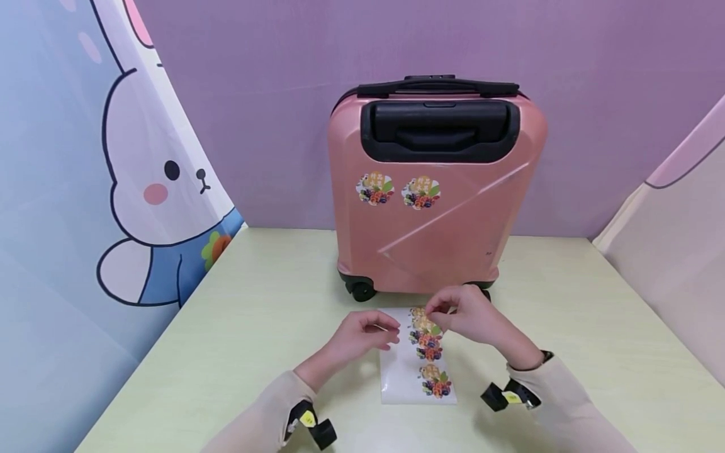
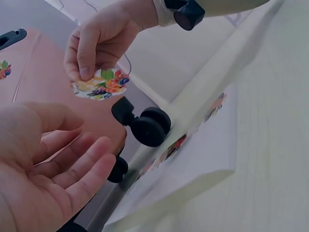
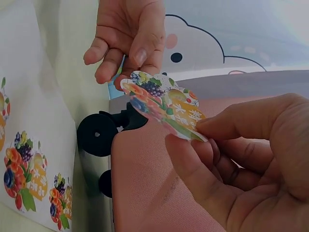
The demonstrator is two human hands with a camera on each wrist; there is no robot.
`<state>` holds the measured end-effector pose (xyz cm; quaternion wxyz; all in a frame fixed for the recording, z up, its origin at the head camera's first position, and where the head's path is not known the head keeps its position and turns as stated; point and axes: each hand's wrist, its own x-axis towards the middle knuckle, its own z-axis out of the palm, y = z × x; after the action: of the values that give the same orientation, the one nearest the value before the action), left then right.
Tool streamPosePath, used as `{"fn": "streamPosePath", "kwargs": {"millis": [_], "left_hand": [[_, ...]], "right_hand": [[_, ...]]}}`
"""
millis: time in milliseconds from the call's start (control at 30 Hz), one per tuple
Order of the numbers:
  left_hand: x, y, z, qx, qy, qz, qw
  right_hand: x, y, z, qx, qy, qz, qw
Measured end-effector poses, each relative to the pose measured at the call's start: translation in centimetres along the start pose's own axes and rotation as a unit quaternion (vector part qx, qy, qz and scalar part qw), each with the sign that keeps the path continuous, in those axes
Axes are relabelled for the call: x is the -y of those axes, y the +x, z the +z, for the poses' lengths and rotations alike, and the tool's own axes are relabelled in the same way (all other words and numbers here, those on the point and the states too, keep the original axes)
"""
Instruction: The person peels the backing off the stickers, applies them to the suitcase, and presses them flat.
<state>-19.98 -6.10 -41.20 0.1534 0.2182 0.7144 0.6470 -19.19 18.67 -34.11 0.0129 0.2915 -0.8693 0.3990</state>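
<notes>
My right hand (image 1: 466, 313) pinches a round fruit sticker (image 3: 161, 101) between thumb and forefinger at one edge. Printed grapes, berries, leaves and yellow lettering cover its face. Beside it, palm turned toward it, my left hand (image 1: 362, 336) holds nothing, its fingers loosely bent. Below both hands a white sticker sheet (image 1: 399, 384) lies on the table, with several fruit stickers (image 1: 435, 381) down its right side. Behind the sheet stands a pink suitcase (image 1: 430, 251), upright. Two matching stickers, a left one (image 1: 375, 189) and a right one (image 1: 421, 192), are on its upper left front.
The suitcase has a black handle recess (image 1: 440, 131) at its top and black wheels (image 1: 361, 290) on the pale table (image 1: 272, 283). A purple backdrop (image 1: 255, 126) hangs behind it. At the left is a cloth with a cartoon rabbit (image 1: 141, 138).
</notes>
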Motion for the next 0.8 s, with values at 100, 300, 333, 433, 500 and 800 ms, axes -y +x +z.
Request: {"fn": "streamPosePath", "kwargs": {"millis": [100,300,333,433,500,800], "left_hand": [[-0.1,0.0,0.3,-0.001,-0.01,0.005,0.9999],[-0.4,0.1,1.0,-0.002,-0.029,0.016,0.9994],[-0.4,0.1,1.1,-0.003,-0.031,0.018,0.9994],[-0.5,0.2,1.3,-0.005,-0.034,0.022,0.9992],[-0.5,0.3,1.4,-0.008,-0.038,0.022,0.999],[-0.6,0.4,1.5,-0.015,-0.047,0.024,0.9985]], "right_hand": [[0.0,0.1,0.0,-0.002,-0.002,-0.001,1.0],[0.0,0.2,0.2,-0.003,0.005,0.009,1.0],[0.0,0.2,0.2,-0.003,0.007,0.011,1.0],[0.0,0.2,0.2,-0.002,0.019,0.018,1.0],[0.0,0.2,0.3,-0.001,0.029,0.023,0.999],[-0.1,0.4,0.3,0.002,0.074,0.046,0.996]]}}
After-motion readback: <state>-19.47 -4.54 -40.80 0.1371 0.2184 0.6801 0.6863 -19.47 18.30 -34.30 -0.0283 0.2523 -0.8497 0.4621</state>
